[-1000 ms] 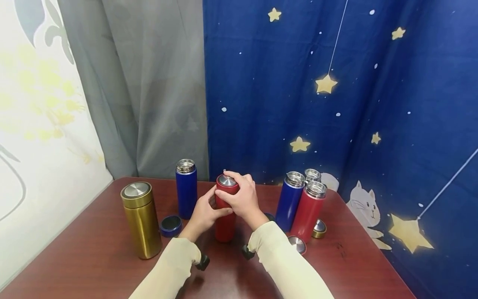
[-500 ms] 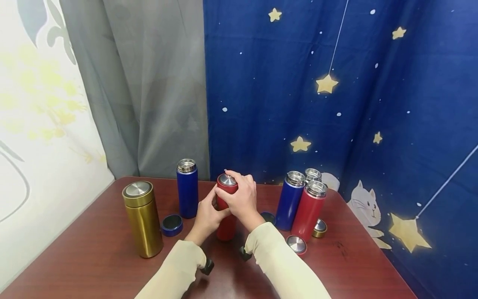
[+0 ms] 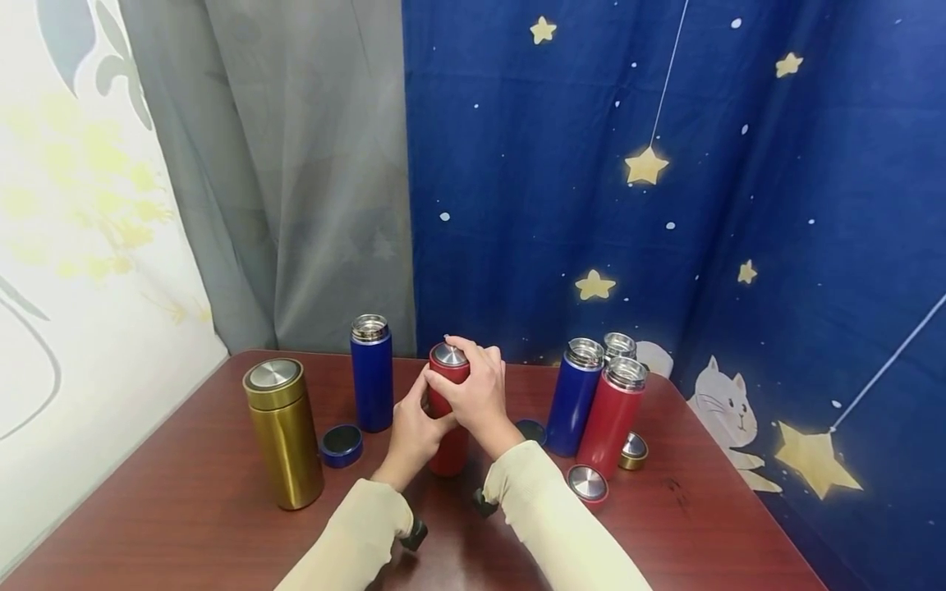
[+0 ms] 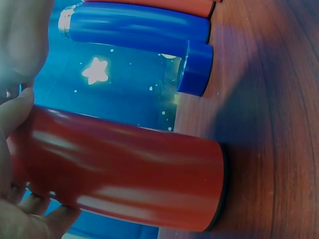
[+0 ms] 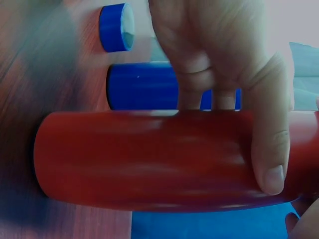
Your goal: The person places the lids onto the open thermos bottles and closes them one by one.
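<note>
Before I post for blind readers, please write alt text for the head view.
A person's left hand and right hand hold a capped red flask upright. A capped gold flask stands at left, with uncapped flasks and loose lids on the table.

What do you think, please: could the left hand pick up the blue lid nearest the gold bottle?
Probably not yet: the left hand grips the red bottle, though the blue lid looks unobstructed.

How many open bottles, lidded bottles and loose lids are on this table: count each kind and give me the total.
Open bottles: 4
Lidded bottles: 2
Loose lids: 4
Total: 10
</note>
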`<state>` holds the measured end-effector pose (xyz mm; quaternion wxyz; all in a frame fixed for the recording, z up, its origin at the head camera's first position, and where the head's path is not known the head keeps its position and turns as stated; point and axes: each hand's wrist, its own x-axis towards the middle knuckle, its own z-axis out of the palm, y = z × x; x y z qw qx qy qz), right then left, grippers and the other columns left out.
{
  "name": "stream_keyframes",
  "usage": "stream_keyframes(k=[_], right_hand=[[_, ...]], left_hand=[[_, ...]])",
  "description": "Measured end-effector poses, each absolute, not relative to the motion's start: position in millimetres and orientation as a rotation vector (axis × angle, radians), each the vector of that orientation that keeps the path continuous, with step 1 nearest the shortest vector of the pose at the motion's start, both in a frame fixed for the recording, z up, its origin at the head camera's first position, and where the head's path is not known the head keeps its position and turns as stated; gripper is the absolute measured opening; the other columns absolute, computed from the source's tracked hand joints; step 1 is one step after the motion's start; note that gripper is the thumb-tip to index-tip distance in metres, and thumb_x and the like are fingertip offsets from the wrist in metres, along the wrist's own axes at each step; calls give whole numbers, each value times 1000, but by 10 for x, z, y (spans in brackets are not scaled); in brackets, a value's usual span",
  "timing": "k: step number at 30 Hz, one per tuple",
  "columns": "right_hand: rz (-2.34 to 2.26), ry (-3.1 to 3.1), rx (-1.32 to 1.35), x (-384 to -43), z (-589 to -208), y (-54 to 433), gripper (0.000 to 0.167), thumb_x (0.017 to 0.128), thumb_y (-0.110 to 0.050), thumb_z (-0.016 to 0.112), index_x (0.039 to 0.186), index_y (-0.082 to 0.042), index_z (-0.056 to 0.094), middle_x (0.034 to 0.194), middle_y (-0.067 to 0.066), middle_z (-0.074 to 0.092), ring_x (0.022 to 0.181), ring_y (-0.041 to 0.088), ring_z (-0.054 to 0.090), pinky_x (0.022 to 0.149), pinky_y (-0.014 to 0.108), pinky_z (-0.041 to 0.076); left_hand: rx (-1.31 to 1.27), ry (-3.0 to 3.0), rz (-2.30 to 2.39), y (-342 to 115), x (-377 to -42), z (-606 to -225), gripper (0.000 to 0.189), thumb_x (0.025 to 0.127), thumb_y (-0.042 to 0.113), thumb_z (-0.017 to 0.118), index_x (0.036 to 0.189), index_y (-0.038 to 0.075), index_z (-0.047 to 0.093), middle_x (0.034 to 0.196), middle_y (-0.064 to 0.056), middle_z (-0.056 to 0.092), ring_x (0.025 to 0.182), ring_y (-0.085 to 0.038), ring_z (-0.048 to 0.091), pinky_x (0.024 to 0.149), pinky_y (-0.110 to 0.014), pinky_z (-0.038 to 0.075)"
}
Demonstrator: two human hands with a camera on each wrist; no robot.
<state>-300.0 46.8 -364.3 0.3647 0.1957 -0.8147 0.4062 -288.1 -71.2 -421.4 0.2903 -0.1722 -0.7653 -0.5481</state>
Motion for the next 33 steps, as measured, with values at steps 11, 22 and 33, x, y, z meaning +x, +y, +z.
stream_keyframes(k=[11, 22, 33], right_hand=[[1082, -2156, 495, -3020, -3635, 491, 58, 75, -44, 81, 125, -23, 63, 109, 4, 68, 97, 22, 45, 79, 40, 39], [1199, -2257, 564, -3002, -3639, 579, 73, 82, -46, 73, 145, -26, 42, 131, 6, 56, 113, 21, 46, 84, 38, 53], [1232, -2083, 601, -2885, -3669, 694, 70, 84, -39, 71, 146, -22, 43, 142, 1, 50, 125, 19, 43, 96, 41, 46]], left_hand=[[-491, -2026, -1484, -711, -2922, -4231, 89, 70, 16, 89, 145, 5, 43, 131, -19, 58, 113, -34, 61, 91, -46, 49], [-499, -2122, -1457, -745, -2903, -4222, 93, 73, 19, 87, 150, 7, 36, 139, -16, 50, 121, -32, 54, 95, -45, 47], [-391, -2112, -1500, -945, -2829, -4165, 90, 75, 31, 85, 149, 15, 37, 137, -10, 50, 123, -26, 50, 98, -48, 46]])
